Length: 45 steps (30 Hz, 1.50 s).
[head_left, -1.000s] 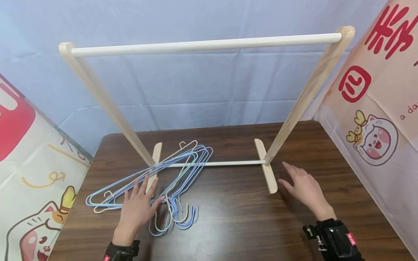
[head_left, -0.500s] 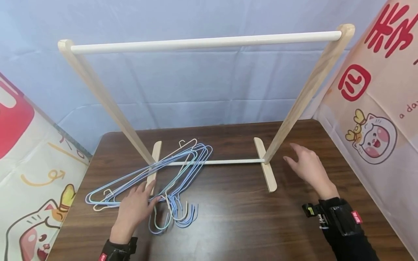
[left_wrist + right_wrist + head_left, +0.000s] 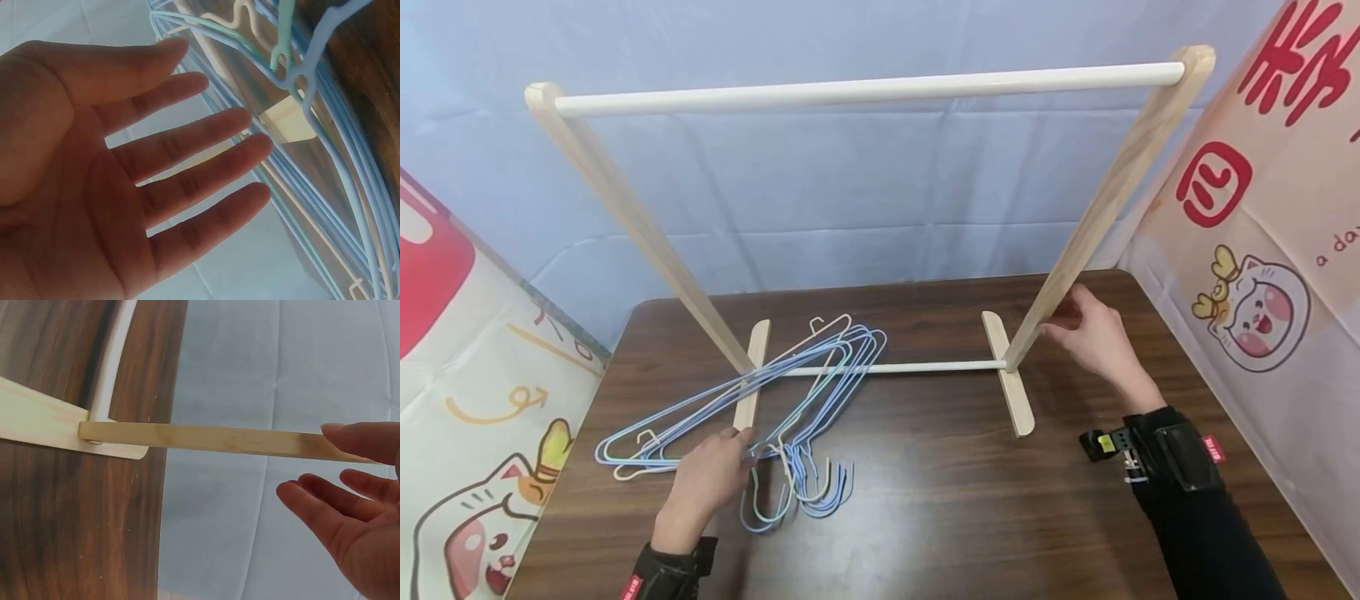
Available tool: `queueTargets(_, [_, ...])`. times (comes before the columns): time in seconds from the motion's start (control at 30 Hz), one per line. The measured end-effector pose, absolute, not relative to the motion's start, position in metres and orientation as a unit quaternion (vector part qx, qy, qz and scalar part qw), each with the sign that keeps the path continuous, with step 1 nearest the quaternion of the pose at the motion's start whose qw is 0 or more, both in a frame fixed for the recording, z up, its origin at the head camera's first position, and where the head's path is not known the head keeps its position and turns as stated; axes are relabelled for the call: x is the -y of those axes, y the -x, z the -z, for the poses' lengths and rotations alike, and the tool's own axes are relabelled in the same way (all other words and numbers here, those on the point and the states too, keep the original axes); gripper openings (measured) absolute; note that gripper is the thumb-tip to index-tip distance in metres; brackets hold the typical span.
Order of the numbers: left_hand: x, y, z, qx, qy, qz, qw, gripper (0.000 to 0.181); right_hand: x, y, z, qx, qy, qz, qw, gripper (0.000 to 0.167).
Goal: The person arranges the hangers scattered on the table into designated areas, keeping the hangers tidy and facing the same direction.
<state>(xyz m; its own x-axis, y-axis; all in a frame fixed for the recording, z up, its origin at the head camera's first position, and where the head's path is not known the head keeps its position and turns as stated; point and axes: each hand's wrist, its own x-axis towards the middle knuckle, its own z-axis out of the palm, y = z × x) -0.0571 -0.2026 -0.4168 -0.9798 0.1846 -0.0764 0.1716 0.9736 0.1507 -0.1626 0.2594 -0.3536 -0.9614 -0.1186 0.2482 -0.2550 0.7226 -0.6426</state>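
Note:
On the table's left lies a pile of thin clothes hangers (image 3: 838,375), blue, mint and cream, with several hooks toward the front. My left hand (image 3: 711,471) is over the pile's near edge; in the left wrist view its fingers (image 3: 212,165) are spread and nearly straight, holding nothing. A wooden clothes rack stands behind, with a white top rail (image 3: 865,90). At its right upright (image 3: 1101,212) is my right hand (image 3: 1099,335), thumb (image 3: 362,437) alongside the wood, fingers apart from it below. Whether the thumb touches the upright, I cannot tell.
A white lower bar (image 3: 936,367) joins the rack's wooden feet, and the hangers lie across the left foot (image 3: 758,342). The dark wooden table (image 3: 925,517) ends at a pale blue cloth backdrop (image 3: 865,192). Printed cloths hang at both sides.
My right hand has moved up and inward to the rack's right upright. The left hand has drawn back slightly toward the front. Hangers and rack stay in place.

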Motion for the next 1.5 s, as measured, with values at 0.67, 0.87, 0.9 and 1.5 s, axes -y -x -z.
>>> queueTargets(0.67, [0.218,0.066,0.422,-0.987,-0.092,-0.092,0.095,0.024,-0.251,0.17,0.344,0.924,-0.099,-0.358,0.09,0.036])
queueTargets(0.87, [0.225,0.067,0.435,-0.989,-0.095,-0.093,0.067,0.026,-0.25,0.17,0.344,0.927,-0.098,-0.351,0.087,0.037])
queueTargets(0.9, [0.226,0.067,0.436,-0.989,-0.094,-0.093,0.064,0.026,-0.25,0.17,0.344,0.928,-0.097,-0.35,0.086,0.036])
queueTargets(1.5, [0.231,0.076,0.452,-0.992,-0.071,-0.096,0.051,0.023,-0.25,0.17,0.345,0.933,-0.101,-0.332,0.099,0.034])
